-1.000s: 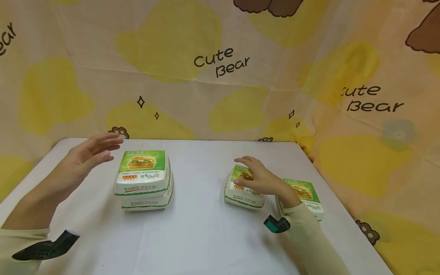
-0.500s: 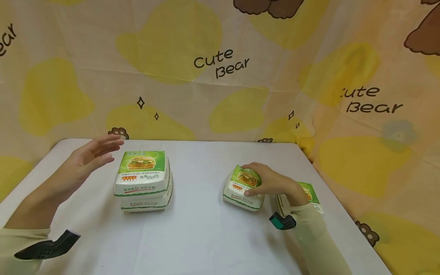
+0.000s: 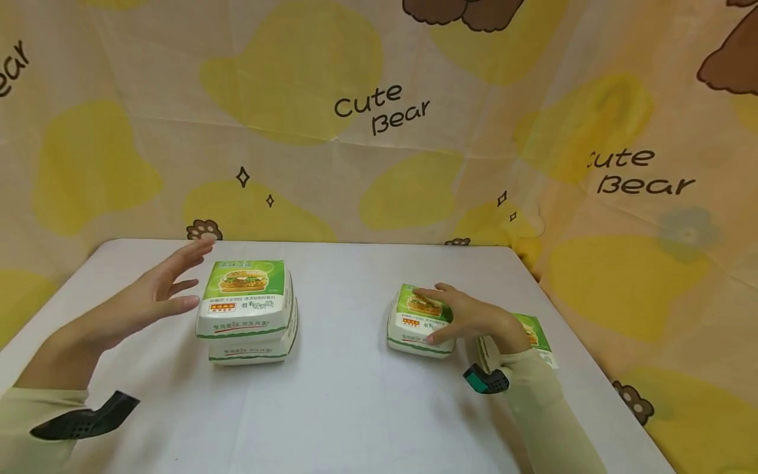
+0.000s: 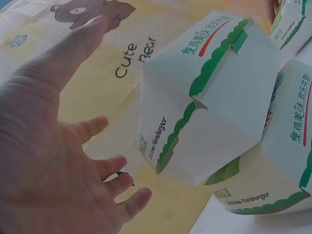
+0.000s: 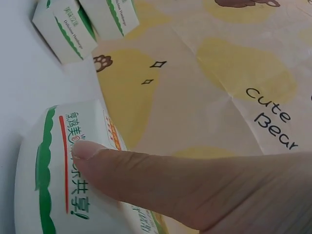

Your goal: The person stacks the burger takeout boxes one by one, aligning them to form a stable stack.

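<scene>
My right hand (image 3: 470, 316) is on a burger box (image 3: 408, 321) at the middle right, white with a green burger print. The thumb (image 5: 112, 163) lies against its front side in the right wrist view, and in the head view fingers reach over its far edge. The far fingertips are partly hidden. My left hand (image 3: 139, 299) holds nothing. Its fingers are spread beside a stack of two burger boxes, thumb tip close to the upper box (image 3: 243, 296); the lower box (image 3: 249, 352) sits slightly offset to the right.
Another burger box (image 3: 541, 342) stands at the right, partly behind my right wrist. The white table (image 3: 337, 408) ends at a yellow patterned cloth (image 3: 308, 178) hanging behind it and along its right side.
My right hand came down onto the burger box, which turned a little and then straightened; its fingers now spread more. My left thumb dropped lower, and its fingers opened wider beside the stack.
</scene>
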`<action>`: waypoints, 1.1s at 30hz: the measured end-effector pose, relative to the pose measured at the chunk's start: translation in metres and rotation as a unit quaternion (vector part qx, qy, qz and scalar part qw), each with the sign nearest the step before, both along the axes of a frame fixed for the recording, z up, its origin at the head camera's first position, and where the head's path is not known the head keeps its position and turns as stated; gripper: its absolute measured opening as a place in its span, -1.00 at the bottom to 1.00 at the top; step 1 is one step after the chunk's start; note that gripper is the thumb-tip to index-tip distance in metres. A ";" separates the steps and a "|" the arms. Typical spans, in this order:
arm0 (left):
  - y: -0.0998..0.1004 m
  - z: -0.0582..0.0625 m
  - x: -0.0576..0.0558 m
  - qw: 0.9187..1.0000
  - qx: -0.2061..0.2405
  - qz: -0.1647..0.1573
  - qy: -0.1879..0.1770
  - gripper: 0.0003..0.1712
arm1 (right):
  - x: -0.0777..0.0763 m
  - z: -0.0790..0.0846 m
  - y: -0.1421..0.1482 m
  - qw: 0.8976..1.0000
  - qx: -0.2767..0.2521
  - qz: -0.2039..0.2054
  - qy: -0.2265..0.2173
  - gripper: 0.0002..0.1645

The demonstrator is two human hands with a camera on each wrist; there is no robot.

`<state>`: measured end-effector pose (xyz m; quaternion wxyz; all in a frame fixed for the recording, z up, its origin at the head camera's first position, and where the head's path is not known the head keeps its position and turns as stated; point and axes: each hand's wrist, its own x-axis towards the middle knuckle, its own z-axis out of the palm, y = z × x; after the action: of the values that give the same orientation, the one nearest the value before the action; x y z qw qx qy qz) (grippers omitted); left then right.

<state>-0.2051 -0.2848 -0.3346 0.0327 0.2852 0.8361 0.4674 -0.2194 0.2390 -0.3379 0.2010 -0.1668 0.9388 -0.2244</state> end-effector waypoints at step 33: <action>0.015 -0.015 -0.006 0.996 -0.043 -0.010 -0.073 0.38 | -0.006 -0.006 -0.005 0.999 -0.026 0.006 0.035 0.23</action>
<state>-0.2110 -0.2702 -0.3492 0.1109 0.2569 0.8480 0.4502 -0.2250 0.2337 -0.3438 0.1646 -0.1849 0.9384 -0.2411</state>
